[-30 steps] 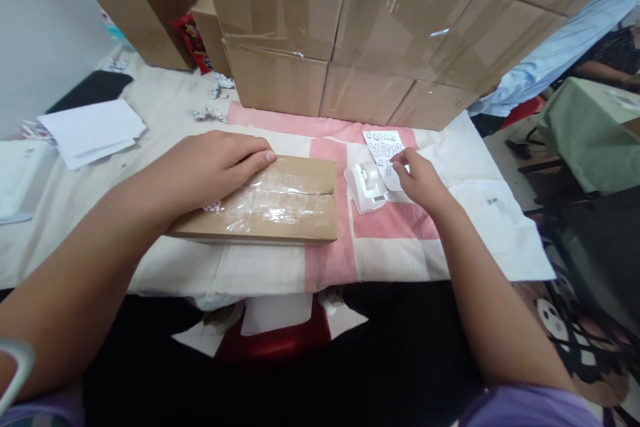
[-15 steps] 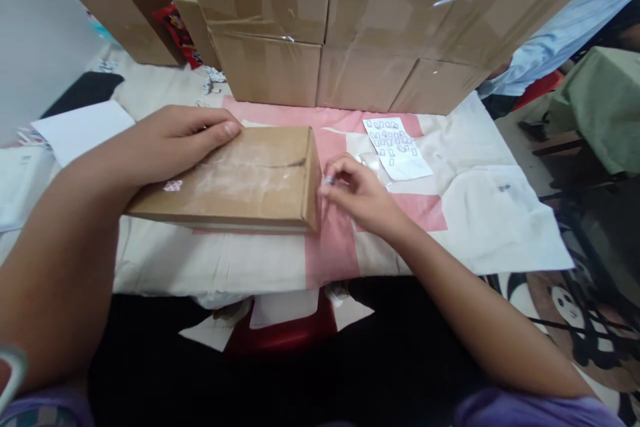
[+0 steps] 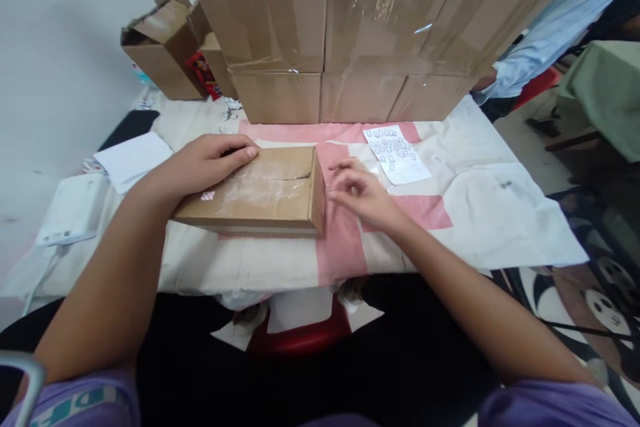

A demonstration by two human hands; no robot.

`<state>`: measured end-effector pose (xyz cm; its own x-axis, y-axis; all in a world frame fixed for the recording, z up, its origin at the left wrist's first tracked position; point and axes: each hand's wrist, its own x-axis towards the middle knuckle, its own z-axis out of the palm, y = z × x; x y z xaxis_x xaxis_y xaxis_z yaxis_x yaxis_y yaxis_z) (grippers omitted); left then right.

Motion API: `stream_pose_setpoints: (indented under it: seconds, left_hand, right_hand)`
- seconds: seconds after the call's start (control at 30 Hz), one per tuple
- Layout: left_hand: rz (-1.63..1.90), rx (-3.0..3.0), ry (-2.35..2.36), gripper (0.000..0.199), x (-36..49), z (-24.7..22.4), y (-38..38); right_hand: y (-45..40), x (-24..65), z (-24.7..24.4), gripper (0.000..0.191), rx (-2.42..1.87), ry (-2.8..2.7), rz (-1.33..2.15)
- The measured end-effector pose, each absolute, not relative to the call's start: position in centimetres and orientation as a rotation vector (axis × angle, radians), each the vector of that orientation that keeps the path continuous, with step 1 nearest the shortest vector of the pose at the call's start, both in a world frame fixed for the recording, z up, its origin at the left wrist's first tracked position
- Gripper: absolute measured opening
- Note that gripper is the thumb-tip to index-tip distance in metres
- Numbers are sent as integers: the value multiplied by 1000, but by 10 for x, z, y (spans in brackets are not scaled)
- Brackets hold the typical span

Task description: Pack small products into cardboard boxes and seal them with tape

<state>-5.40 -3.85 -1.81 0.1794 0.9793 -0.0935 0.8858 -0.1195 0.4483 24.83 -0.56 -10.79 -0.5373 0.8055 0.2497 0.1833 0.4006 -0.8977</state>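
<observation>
A closed cardboard box (image 3: pixel 270 190) lies flat on the cloth-covered table in front of me. It carries a small pink-and-white sticker (image 3: pixel 207 195) on top, and a dark crease runs near its right end. My left hand (image 3: pixel 215 160) grips the box at its far left side, thumb on top and the other fingers partly hidden behind the edge. Just off the box's right end is my right hand (image 3: pixel 357 193), its fingers loosely curled and apart, slightly blurred. I see nothing between them. Beyond that hand lies a white sheet with small drawn shapes (image 3: pixel 397 155).
Taped cartons (image 3: pixel 320 33) are stacked along the table's back. At back left stand an open carton (image 3: pixel 173 57) and a red packet (image 3: pixel 204 75). White paper (image 3: pixel 133 157) and a white device with a cable (image 3: pixel 75 207) lie left. Another person's blue sleeve (image 3: pixel 540 57) shows at right.
My right hand's fingers have parted; the small shiny bit pinched between them before no longer shows. My left hand stays on the box. The camera view has shifted, showing more of the left side.
</observation>
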Motion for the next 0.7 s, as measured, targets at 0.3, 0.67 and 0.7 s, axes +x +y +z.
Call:
stream_pose_setpoints:
  seconds: [0.3, 0.67, 0.7]
  left_hand:
    - [254, 2110, 1830, 48, -59, -31, -32]
    - [1201, 1914, 1981, 40, -70, -26, -37]
    - [1543, 1780, 2040, 37, -81, -29, -34]
  right_hand:
    - [5, 278, -105, 109, -1023, -2067, 854]
    - [-9, 237, -96, 101, -649, -2135, 1173]
    - [-3, 247, -90, 96, -676, -2105, 1151]
